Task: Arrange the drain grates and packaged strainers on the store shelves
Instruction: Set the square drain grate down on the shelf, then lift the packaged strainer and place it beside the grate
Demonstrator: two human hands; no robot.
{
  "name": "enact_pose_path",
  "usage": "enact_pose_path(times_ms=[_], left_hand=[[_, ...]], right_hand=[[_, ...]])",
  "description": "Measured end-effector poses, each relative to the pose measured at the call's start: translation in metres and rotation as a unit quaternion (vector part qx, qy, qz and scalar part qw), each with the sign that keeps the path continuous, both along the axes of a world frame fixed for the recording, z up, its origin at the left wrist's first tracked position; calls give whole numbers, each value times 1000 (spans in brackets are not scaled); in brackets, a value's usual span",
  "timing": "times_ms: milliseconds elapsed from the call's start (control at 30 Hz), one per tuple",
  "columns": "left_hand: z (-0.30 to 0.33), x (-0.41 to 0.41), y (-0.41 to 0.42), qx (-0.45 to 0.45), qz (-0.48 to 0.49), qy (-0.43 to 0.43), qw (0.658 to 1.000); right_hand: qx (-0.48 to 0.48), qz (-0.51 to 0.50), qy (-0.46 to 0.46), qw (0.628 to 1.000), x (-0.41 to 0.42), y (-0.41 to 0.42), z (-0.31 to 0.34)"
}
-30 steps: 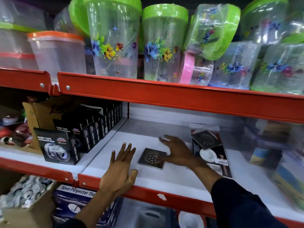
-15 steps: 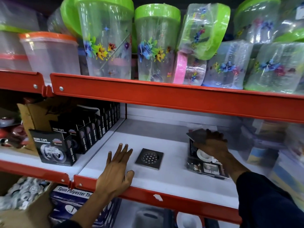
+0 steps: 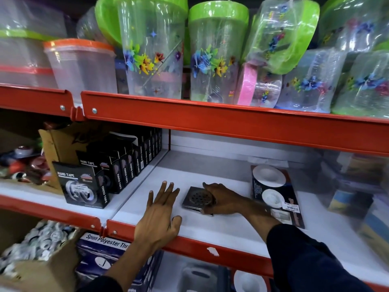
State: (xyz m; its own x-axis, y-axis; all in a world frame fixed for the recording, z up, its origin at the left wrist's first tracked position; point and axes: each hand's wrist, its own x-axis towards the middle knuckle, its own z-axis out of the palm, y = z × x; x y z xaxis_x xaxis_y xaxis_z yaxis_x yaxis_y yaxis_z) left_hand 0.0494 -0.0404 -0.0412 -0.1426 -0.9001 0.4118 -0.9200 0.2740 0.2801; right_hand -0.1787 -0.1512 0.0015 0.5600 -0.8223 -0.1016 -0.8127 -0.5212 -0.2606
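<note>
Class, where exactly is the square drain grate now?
The drain grate lies on the white middle shelf, between the left hand and right hand, which grips it.

One drain grate [image 3: 196, 199], one packaged strainer [image 3: 275, 194], two hands [image 3: 160, 213] [image 3: 225, 200], several black tape boxes [image 3: 82, 184].

On the white shelf [image 3: 210, 175], a square metal grate [image 3: 196, 198] lies flat near the middle, towards the front edge. The right hand [image 3: 223, 200] rests on the grate's right side, fingers curled over its far and near edges. The left hand [image 3: 162, 209] lies flat and spread on the shelf just left of the grate, thumb at the red front lip [image 3: 189, 247]. Strainer packs [image 3: 273, 194] lie stacked flat to the right of the grate. Black tape boxes [image 3: 109, 171] stand in rows on the next shelf section to the left. Green-lidded jars [image 3: 214, 53] crowd the shelf above.
</note>
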Motion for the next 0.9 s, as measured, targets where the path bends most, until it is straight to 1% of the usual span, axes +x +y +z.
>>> enact_pose_path(times_ms=[100, 167, 300, 400, 500, 600, 633, 700, 767, 833, 900], left_hand=[[0, 2, -2, 1, 10, -24, 1000], [-1, 3, -2, 0, 16, -40, 999], [1, 2, 1, 12, 10, -76, 997], [4, -1, 4, 21, -3, -100, 995], [12, -16, 2, 17, -34, -107, 993], [26, -62, -8, 23, -99, -48, 994], [31, -80, -13, 33, -111, -23, 993], [38, -119, -24, 84, -125, 51, 987], [43, -153, -36, 142, -130, 125, 973], [45, -183, -47, 182, -128, 170, 960], [45, -204, -55, 211, -121, 197, 950]], right_hand=[[-5, 7, 15, 1000, 0, 3, -1], [-29, 7, 16, 999, -7, 12, -1], [-139, -8, 18, 990, -30, 39, 0], [-203, -51, 43, 977, -50, 60, 0], [-232, -124, 35, 964, -77, 73, -3], [-227, -203, 9, 952, -113, 81, -7], [-220, -226, -12, 949, -124, 82, -9], [-194, -277, -80, 938, -144, 85, -9], [-151, -337, -163, 915, -158, 86, -7], [-85, -394, -240, 883, -171, 85, -4], [-13, -428, -312, 848, -178, 84, -3]])
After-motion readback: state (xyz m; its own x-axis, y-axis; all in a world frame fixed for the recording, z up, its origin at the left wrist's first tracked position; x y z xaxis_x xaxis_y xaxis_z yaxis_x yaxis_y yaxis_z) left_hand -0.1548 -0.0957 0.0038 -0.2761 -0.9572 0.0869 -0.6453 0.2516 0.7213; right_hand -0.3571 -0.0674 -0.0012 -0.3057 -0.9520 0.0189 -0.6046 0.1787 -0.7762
